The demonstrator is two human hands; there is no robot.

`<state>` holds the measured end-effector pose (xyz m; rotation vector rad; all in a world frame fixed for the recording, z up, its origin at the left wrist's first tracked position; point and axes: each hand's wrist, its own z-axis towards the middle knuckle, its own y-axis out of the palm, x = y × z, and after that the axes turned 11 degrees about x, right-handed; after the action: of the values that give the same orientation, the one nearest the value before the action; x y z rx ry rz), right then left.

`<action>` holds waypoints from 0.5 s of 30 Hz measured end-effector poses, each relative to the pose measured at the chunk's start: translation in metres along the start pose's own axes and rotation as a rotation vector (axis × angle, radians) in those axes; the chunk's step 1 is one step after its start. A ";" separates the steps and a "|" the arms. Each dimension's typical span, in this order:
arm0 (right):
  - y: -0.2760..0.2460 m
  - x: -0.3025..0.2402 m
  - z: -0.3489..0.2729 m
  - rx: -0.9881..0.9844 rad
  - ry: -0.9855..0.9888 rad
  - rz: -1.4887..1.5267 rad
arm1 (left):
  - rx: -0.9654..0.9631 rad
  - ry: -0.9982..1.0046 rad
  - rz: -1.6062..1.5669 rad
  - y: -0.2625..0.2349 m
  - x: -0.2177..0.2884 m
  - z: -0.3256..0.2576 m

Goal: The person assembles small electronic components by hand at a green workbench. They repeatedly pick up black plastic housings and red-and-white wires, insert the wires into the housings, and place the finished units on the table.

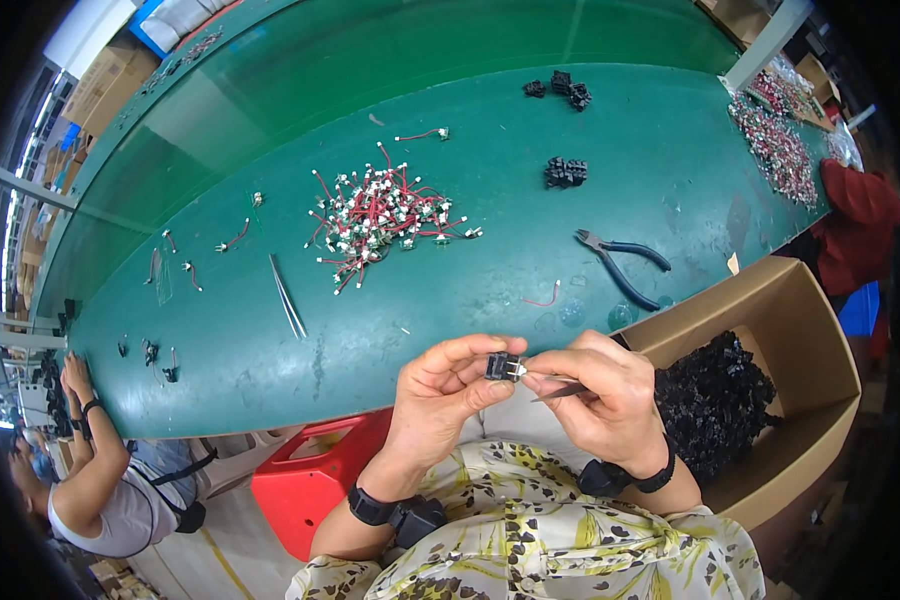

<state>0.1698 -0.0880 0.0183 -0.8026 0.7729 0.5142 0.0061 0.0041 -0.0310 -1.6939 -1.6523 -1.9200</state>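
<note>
Between the thumb and fingers of my left hand is a small black plastic housing, held just past the table's near edge. A small white piece with metal-looking prongs shows at the housing's right side. The fingertips of my right hand meet that piece. My right hand also grips a thin, dark, pointed metal tool; its far part is hidden in the fingers. Beyond my hands lies a pile of small white-and-green parts with red wires.
Silver tweezers and blue-handled cutting pliers lie on the green table. Black housings sit farther back. An open cardboard box of black parts stands right; a red stool and another person are left.
</note>
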 end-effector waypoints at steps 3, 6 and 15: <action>0.001 0.001 0.001 0.001 -0.004 0.006 | 0.008 0.013 0.047 0.000 0.000 0.000; -0.002 0.000 0.003 -0.026 -0.019 -0.007 | -0.011 0.087 0.174 0.002 0.004 0.001; -0.004 0.008 0.008 -0.133 -0.052 0.104 | -0.081 -0.093 0.126 -0.007 0.011 0.004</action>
<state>0.1812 -0.0828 0.0174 -0.8714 0.7409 0.6827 0.0001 0.0164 -0.0277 -1.8962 -1.4763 -1.9011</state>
